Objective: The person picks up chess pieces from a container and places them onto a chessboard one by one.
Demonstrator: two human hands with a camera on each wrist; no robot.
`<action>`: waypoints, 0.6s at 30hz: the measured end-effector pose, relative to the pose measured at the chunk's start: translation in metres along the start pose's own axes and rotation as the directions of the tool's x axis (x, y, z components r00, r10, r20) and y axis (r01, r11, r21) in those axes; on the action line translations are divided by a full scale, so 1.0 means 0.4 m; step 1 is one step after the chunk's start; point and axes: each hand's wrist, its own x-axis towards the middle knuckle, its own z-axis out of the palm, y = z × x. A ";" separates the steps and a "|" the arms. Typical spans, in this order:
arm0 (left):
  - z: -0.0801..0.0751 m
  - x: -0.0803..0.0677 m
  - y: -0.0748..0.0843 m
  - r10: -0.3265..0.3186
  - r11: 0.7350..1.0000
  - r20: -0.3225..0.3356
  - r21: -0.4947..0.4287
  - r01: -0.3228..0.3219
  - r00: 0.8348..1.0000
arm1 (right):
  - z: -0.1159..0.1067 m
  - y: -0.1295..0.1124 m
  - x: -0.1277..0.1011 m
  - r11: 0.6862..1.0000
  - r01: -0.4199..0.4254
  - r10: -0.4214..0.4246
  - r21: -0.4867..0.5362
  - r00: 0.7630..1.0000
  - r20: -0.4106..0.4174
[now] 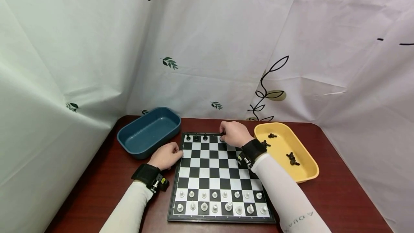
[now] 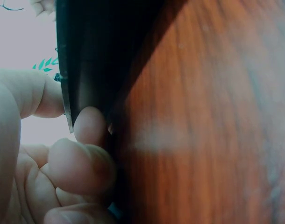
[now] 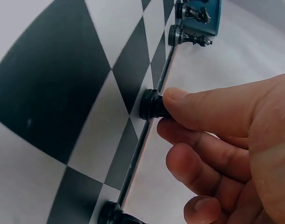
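A black-and-white chessboard [image 1: 204, 172] lies on the table. At its left edge, my left hand [image 1: 166, 156] pinches the rim; the left wrist view puts the thumb on one side of the board's edge [image 2: 64, 88] and fingers on the other. Over the far row is my right hand [image 1: 237, 134], whose thumb and forefinger pinch a black chess piece [image 3: 152, 105]. Its base meets a white square, while the fingers hide its top. Three black pieces [image 1: 205, 137] stand farther left in that row. Another black piece [image 3: 115, 214] shows at the right wrist view's bottom edge.
White chess pieces [image 1: 228, 206] fill the two near rows. Right of the board, a yellow tray [image 1: 305, 172] holds several dark pieces [image 1: 292, 158]. A blue tray [image 1: 152, 132] stands at the back left. Pale patterned cloth [image 1: 207, 46] hangs behind the brown table [image 1: 336, 193].
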 end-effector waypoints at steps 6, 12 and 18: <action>-0.002 0.000 0.001 -0.008 1.000 0.008 -0.014 0.008 1.000 | 0.007 0.001 0.002 1.000 0.000 0.000 -0.003 1.000 -0.004; -0.002 -0.001 0.000 0.001 1.000 0.006 -0.014 -0.001 1.000 | 0.009 0.001 0.004 1.000 -0.009 0.009 -0.003 1.000 -0.002; -0.004 -0.003 0.001 0.005 1.000 0.005 -0.022 -0.005 1.000 | 0.009 -0.002 0.003 1.000 -0.021 0.021 0.008 1.000 0.001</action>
